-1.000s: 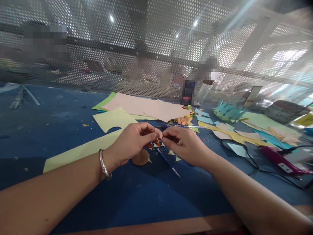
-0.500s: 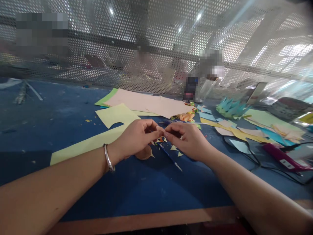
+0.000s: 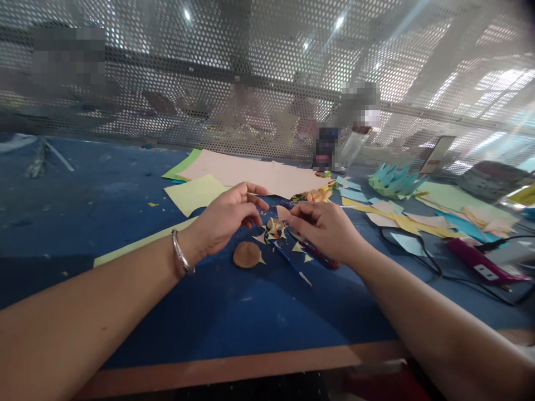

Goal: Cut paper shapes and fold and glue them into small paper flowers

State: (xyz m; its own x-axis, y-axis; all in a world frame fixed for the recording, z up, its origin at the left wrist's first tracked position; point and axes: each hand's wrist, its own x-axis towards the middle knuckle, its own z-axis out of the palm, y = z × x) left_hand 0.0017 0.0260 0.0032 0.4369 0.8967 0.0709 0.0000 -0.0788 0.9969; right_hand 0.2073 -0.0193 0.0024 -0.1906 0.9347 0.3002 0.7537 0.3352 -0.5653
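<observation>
My right hand point(image 3: 321, 225) pinches a small pale pink paper piece point(image 3: 283, 213) between thumb and fingers. My left hand point(image 3: 228, 217) is beside it with the fingers apart and nothing between them. Below the hands lies a round brown disc point(image 3: 246, 254). Small pale yellow paper scraps point(image 3: 298, 247) and colourful bits are scattered on the blue tabletop point(image 3: 200, 317). Among them is a thin blue stick-like tool point(image 3: 292, 265) with a light tip. A red-handled tool point(image 3: 324, 256) lies partly under my right hand.
Pale pink point(image 3: 251, 172) and light yellow sheets point(image 3: 196, 195) lie behind my hands. A teal folded-paper piece point(image 3: 393, 181) stands at right, near paper strips point(image 3: 393, 220). A magenta power strip point(image 3: 480, 262) with black cables lies farther right. A perforated metal screen point(image 3: 267, 117) borders the back.
My left hand has let go and moved left, its fingers opening. My right hand keeps the pink paper piece. The brown disc and the red-handled tool show more fully.
</observation>
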